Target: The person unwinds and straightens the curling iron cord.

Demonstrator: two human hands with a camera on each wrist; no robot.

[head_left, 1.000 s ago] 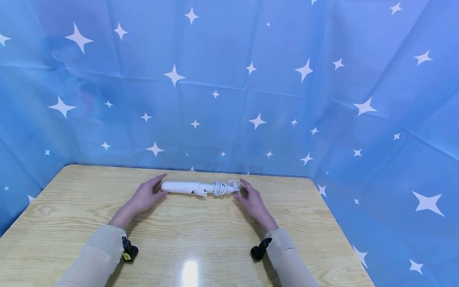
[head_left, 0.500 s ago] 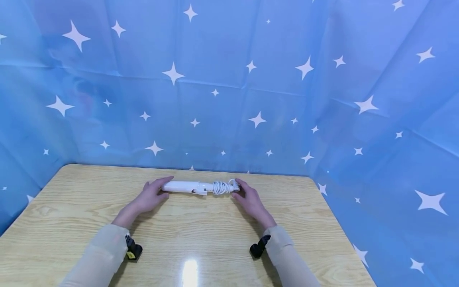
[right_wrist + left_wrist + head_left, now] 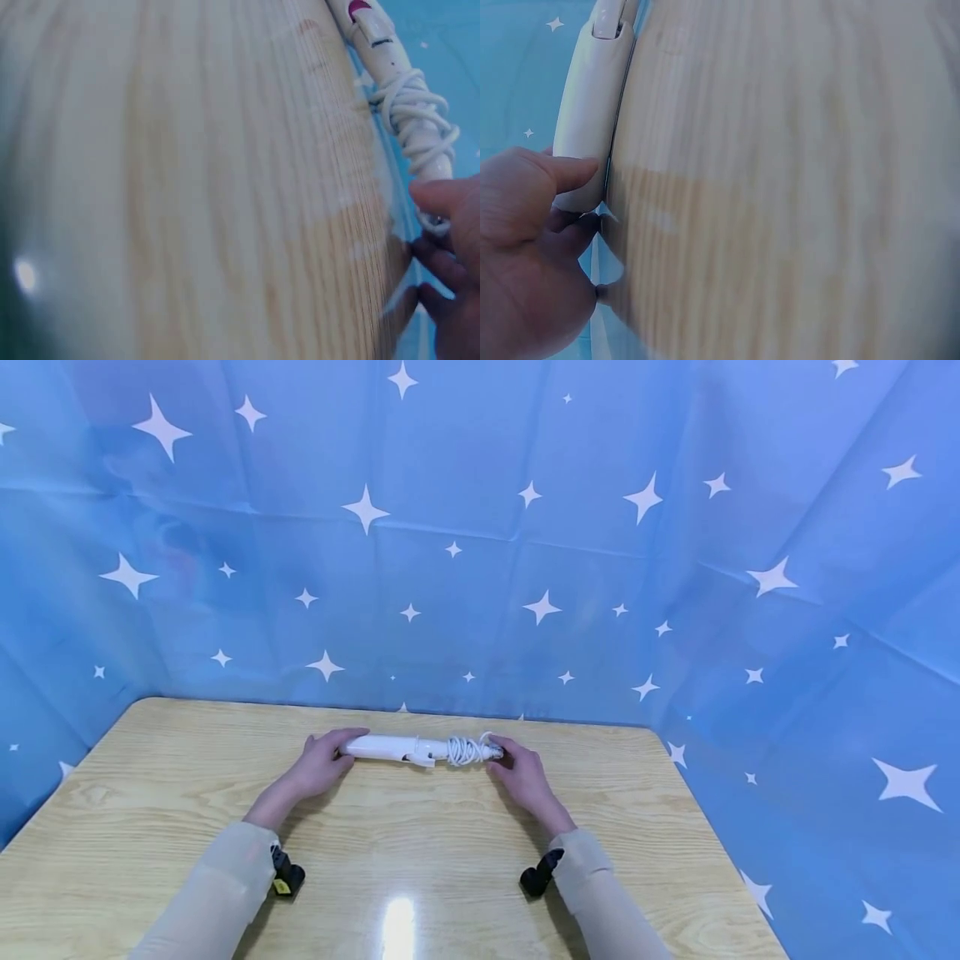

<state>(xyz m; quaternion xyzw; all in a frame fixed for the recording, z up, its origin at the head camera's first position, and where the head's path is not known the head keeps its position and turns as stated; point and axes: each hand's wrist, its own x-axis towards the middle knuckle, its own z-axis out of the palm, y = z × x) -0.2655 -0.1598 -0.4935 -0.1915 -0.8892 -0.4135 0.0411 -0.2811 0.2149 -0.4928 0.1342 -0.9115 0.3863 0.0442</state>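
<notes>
A white curling iron lies lengthwise near the table's back edge, its thick barrel to the left. A clip lever sticks out at its middle. Grey-white cord is wound in loops round the thinner handle on the right. My left hand holds the barrel's end; in the left wrist view the thumb lies across the barrel, with fingers partly hidden behind and below. At the other end my right hand pinches the handle tip, thumb just past the cord loops in the right wrist view.
The pale wood table has a bright light reflection near its front. A blue curtain with white stars hangs behind and along the sides. Black wrist cameras sit at both cuffs.
Both hands have closed in on the curling iron's ends, the left one moving right and its thumb coming onto the barrel. The curling iron stays almost where it was.
</notes>
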